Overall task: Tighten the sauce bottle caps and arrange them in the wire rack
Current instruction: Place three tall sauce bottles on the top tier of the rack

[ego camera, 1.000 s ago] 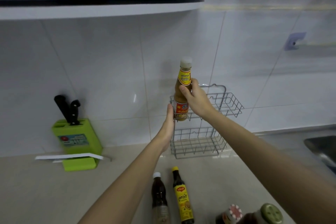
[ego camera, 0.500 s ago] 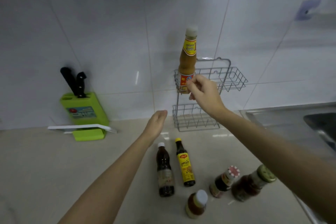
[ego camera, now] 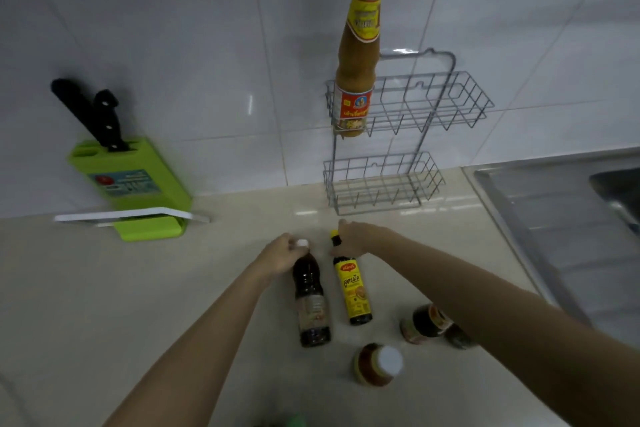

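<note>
A two-tier wire rack [ego camera: 460, 104] hangs on the tiled wall. A tall orange sauce bottle [ego camera: 356, 73] with a pale cap stands at the left end of its top basket; the lower basket [ego camera: 381, 180] holds nothing. On the counter stand a dark bottle [ego camera: 311, 305] with a white cap and a dark bottle with a yellow label [ego camera: 353, 291]. My left hand [ego camera: 278, 255] grips the white-capped bottle at its neck. My right hand [ego camera: 355, 237] closes around the yellow-label bottle's neck. A small white-capped jar [ego camera: 377, 364] and a dark jar [ego camera: 427, 322] stand nearer me, the latter partly behind my right forearm.
A green knife block [ego camera: 128, 184] with black-handled knives leans against the wall at the left, a white strip across its base. A steel sink and drainboard [ego camera: 554, 218] fill the right side. Something green [ego camera: 294, 421] peeks in at the bottom edge.
My right hand let go of the orange bottle, which stays in the top basket, and dropped to the yellow-label bottle. My left hand came down onto the white-capped bottle. The view tilted downward.
</note>
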`<act>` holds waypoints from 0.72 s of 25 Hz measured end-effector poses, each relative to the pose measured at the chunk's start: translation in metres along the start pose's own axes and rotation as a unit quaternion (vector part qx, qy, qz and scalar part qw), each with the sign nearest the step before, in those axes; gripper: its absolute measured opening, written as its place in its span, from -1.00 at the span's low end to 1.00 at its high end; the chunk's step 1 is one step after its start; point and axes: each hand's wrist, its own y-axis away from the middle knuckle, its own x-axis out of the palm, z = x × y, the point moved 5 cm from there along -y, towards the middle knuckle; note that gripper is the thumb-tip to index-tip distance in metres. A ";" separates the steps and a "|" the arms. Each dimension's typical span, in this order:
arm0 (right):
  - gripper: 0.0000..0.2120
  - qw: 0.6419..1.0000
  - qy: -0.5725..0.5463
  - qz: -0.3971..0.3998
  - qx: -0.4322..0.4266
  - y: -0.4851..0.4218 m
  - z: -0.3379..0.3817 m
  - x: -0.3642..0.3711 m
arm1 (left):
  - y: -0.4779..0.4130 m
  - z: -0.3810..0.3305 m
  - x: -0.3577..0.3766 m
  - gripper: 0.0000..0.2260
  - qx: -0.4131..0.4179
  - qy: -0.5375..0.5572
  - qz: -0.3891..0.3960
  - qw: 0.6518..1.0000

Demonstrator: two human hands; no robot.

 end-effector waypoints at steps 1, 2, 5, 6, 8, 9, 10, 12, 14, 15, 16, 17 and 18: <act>-0.26 1.000 -0.010 -0.010 -0.001 -0.006 0.003 0.004 | -0.005 0.003 0.002 -0.65 -0.003 0.013 0.003 1.000; -0.30 1.000 -0.024 -0.019 -0.003 -0.010 0.006 0.005 | -0.008 0.003 0.003 -0.67 -0.001 0.031 0.004 1.000; -0.42 0.999 -0.043 -0.032 -0.008 -0.020 0.009 0.005 | -0.014 0.006 0.007 -0.66 0.009 0.070 0.015 0.997; -0.47 0.999 -0.031 -0.029 -0.010 -0.024 0.008 0.006 | -0.015 0.007 0.007 -0.64 0.005 0.081 0.015 0.997; -0.58 1.000 0.006 -0.024 -0.012 -0.032 0.007 0.010 | -0.016 0.008 0.011 -0.66 0.001 0.092 0.023 0.996; -0.61 0.999 0.020 -0.027 -0.011 -0.037 0.008 0.012 | -0.016 0.005 0.014 -0.69 0.004 0.081 0.024 0.996; -0.64 0.999 0.030 -0.032 -0.010 -0.039 0.009 0.014 | -0.013 0.001 0.017 -0.69 0.009 0.057 0.019 0.998; -0.65 0.998 0.043 -0.046 -0.015 -0.041 0.013 0.019 | -0.012 -0.003 0.022 -0.63 0.008 0.016 -0.001 1.000; -0.66 0.998 0.030 -0.039 -0.028 -0.042 0.013 0.022 | -0.010 -0.008 0.022 -0.61 -0.001 -0.009 -0.011 1.000; -0.65 0.999 0.018 -0.030 -0.036 -0.040 0.011 0.019 | -0.008 -0.012 0.019 -0.62 -0.003 -0.020 -0.017 1.000; -0.65 0.999 0.006 -0.025 -0.045 -0.036 0.008 0.013 | -0.007 -0.017 0.013 -0.63 0.006 -0.033 -0.025 0.999; -0.66 0.998 -0.004 -0.032 -0.059 -0.032 0.005 0.004 | -0.005 -0.024 0.004 -0.63 0.025 -0.052 -0.029 0.998; -0.66 0.996 -0.016 -0.048 -0.070 -0.027 0.001 -0.006 | -0.001 -0.033 -0.007 -0.64 0.055 -0.074 -0.032 0.995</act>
